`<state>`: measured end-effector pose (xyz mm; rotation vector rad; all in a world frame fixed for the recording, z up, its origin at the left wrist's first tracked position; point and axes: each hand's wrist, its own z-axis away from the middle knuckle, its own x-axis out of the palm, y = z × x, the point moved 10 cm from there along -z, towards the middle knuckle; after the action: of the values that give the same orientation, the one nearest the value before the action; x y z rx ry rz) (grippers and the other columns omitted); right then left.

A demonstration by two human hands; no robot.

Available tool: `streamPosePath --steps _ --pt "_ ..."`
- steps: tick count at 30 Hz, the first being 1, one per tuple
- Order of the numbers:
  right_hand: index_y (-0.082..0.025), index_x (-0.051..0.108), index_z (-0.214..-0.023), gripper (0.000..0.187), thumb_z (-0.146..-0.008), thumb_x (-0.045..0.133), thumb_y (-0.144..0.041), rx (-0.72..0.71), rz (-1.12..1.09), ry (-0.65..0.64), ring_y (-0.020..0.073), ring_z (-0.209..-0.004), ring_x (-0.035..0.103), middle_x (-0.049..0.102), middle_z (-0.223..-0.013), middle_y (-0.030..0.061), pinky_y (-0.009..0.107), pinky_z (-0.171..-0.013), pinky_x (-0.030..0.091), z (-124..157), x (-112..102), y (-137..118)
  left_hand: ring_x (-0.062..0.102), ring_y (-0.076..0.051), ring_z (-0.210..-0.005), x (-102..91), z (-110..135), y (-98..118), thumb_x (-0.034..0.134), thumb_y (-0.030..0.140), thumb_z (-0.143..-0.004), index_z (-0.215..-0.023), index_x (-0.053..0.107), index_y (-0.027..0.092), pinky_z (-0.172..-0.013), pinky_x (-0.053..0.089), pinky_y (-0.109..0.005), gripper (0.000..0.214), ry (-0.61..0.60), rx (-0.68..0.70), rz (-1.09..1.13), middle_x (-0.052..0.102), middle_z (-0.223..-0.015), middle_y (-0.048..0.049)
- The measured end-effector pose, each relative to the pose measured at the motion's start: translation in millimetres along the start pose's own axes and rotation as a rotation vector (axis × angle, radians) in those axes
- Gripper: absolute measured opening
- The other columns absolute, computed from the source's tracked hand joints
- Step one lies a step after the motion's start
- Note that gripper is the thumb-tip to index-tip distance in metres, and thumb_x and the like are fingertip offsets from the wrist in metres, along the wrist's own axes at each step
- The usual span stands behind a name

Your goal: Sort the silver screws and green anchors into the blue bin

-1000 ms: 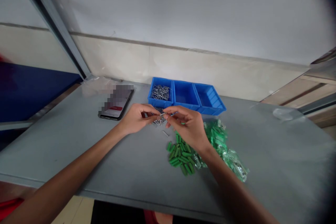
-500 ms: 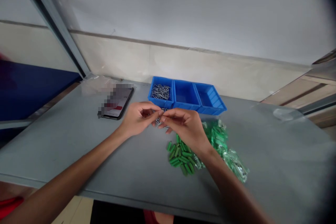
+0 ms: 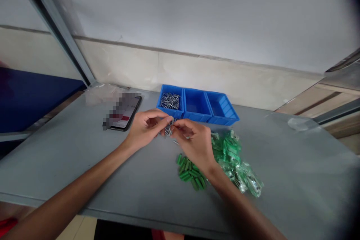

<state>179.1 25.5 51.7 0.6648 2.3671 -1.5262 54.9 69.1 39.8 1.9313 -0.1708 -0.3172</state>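
Note:
Both hands meet just in front of the blue bins, fingertips almost touching. My left hand [image 3: 144, 127] is closed, thumb pressed against the fingers. My right hand [image 3: 194, 138] is also pinched, its tips beside the left ones. Silver screws [image 3: 168, 130] show in the gap between the hands; whether they lie on the table or are held is hard to make out. What each pinch holds is too small and hidden to name. One loose screw [image 3: 176, 142] lies below. Green plastic wall plugs [image 3: 191, 174] are heaped near my right wrist.
A row of three joined blue bins [image 3: 197, 102] stands by the wall; the left one contains many screws [image 3: 170, 101]. Clear bags with green and metal pieces [image 3: 239, 168] lie right of my right forearm. A phone [image 3: 123, 114] and clear plastic [image 3: 98, 93] are at the left.
My hands have come slightly apart at the fingertips, so more screws show between them. The right hand has shifted a little left; the view has tilted slightly.

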Motion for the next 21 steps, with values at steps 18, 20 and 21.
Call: streamPosePath --steps 18,20,21 --pt "-0.027 0.070 -0.076 0.008 -0.074 0.062 -0.024 0.046 0.542 -0.355 0.0166 -0.067 0.062 0.072 -0.079 -0.0027 0.028 -0.058 0.039 -16 4 23 0.050 -0.007 -0.053 -7.9 2 3 0.052 0.021 -0.089 -0.114 0.062 0.019 -0.055 0.045 -0.020 0.027 0.039 0.299 -0.663 0.065 -0.091 -0.0032" --pt "-0.026 0.069 -0.070 0.006 -0.072 0.065 -0.022 0.041 0.571 -0.466 0.0178 -0.069 0.062 0.071 -0.077 -0.0023 0.027 -0.056 0.035 -6 15 32 0.050 -0.007 -0.054 -5.3 2 4 0.051 0.020 -0.089 -0.115 0.062 0.019 -0.056 0.045 -0.021 0.028 0.019 0.305 -0.675 0.065 -0.091 -0.0036" --pt "-0.026 0.068 -0.070 0.006 -0.071 0.066 -0.022 0.036 0.582 -0.486 0.0179 -0.070 0.062 0.070 -0.076 -0.0021 0.027 -0.055 0.034 -3 18 36 0.050 -0.008 -0.055 -4.5 2 4 0.051 0.020 -0.089 -0.115 0.062 0.019 -0.057 0.045 -0.021 0.028 0.012 0.307 -0.676 0.066 -0.091 -0.0039"
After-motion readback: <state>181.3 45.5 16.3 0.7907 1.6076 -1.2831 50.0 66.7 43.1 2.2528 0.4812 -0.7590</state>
